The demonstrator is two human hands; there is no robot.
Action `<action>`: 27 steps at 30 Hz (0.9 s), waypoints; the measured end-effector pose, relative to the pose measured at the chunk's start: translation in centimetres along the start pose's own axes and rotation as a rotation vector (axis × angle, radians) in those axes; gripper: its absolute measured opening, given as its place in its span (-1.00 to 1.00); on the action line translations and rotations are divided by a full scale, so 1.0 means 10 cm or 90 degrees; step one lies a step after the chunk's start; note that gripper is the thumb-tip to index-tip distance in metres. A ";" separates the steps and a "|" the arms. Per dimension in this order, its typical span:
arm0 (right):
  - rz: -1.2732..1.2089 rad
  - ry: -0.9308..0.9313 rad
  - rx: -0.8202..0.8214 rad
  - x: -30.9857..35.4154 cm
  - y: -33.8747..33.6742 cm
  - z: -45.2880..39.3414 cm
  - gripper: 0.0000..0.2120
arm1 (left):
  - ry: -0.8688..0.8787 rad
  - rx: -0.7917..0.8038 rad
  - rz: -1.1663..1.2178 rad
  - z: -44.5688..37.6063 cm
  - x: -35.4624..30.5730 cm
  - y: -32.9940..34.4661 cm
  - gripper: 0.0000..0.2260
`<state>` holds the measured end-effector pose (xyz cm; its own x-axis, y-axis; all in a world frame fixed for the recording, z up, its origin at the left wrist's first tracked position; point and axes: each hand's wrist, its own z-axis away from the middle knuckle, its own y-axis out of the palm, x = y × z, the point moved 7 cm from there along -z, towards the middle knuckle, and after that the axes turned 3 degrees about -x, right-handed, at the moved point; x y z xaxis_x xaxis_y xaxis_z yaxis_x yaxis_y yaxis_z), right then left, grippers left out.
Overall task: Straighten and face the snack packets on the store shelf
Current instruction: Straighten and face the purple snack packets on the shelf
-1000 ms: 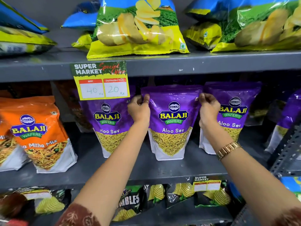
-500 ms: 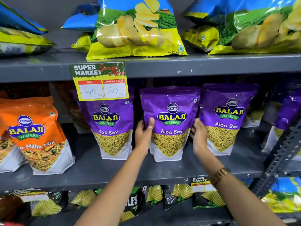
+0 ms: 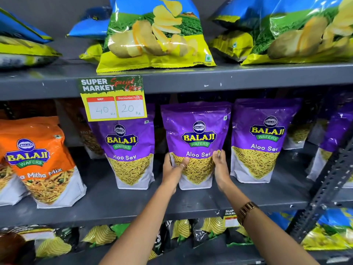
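Hands [image 3: 172, 169] [image 3: 221, 167] hold the middle purple packet [image 3: 196, 134] by its sides, grip closed on it. Purple packets face front; the orange packet [image 3: 36, 159] looks tilted, maybe next.

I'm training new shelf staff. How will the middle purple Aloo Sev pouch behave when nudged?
The middle Aloo Sev pouch stands upright on a flat gusseted base, so it probably slides rather than rolls. Its glossy film looks slippery and crinkly; both hands steady it, suggesting it may tip.

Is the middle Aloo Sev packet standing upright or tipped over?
Upright. The middle Aloo Sev packet stands on its white base, label facing out, with the left hand and right hand holding its lower sides.
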<state>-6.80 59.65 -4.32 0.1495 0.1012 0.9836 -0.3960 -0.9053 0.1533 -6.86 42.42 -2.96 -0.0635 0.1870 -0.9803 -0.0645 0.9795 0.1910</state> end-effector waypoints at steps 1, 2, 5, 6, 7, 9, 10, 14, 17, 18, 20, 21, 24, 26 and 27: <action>-0.003 0.000 0.007 0.00 0.01 -0.01 -0.75 | -0.004 0.001 -0.010 0.00 0.01 0.00 -0.55; -0.004 0.000 0.005 0.01 0.00 -0.03 -0.76 | -0.008 0.002 -0.021 0.00 0.02 -0.01 -0.53; -0.002 -0.025 -0.055 0.05 -0.08 0.02 -0.61 | -0.018 0.007 -0.082 0.01 0.04 -0.04 -0.31; 0.001 -0.066 -0.097 0.13 -0.11 0.09 -0.58 | -0.017 -0.003 -0.111 0.02 0.03 -0.07 -0.21; 0.017 -0.125 -0.145 0.23 -0.15 0.18 -0.59 | -0.004 -0.018 -0.135 0.05 0.00 -0.11 -0.18; 0.066 -0.273 -0.232 0.47 -0.17 0.40 -0.62 | 0.074 -0.070 -0.158 0.07 -0.10 -0.23 -0.36; 0.096 -0.349 -0.263 0.58 -0.15 0.49 -0.64 | 0.112 -0.103 -0.159 0.08 -0.16 -0.31 -0.48; 0.195 -0.506 -0.276 0.85 0.13 0.71 -0.76 | 0.215 -0.213 -0.130 0.17 -0.47 -0.64 -0.84; 0.189 -0.522 -0.217 0.88 0.39 0.75 -0.84 | 0.254 -0.252 -0.146 0.12 -0.60 -0.89 -0.91; 0.187 -0.524 -0.200 0.88 0.48 0.76 -0.87 | 0.260 -0.266 -0.141 0.11 -0.65 -0.99 -0.88; 0.183 -0.527 -0.175 0.89 0.65 0.79 -0.88 | 0.285 -0.309 -0.139 0.11 -0.77 -1.19 -0.85; 0.182 -0.527 -0.163 0.88 0.74 0.81 -0.88 | 0.299 -0.336 -0.145 0.11 -0.84 -1.29 -0.86; 0.181 -0.518 -0.122 0.88 1.00 0.85 -0.85 | 0.308 -0.399 -0.164 0.11 -1.00 -1.59 -0.87; 0.206 -0.490 -0.075 0.87 1.19 0.86 -0.82 | 0.286 -0.414 -0.221 0.04 -1.04 -1.78 -0.72; 0.236 -0.466 -0.047 0.85 1.28 0.86 -0.80 | 0.254 -0.413 -0.257 -0.02 -1.02 -1.86 -0.63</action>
<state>-2.82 45.35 5.24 0.5401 -0.5159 0.6649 -0.5903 -0.7954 -0.1377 -5.20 22.30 3.45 -0.2508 -0.3264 -0.9114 -0.7059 0.7059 -0.0585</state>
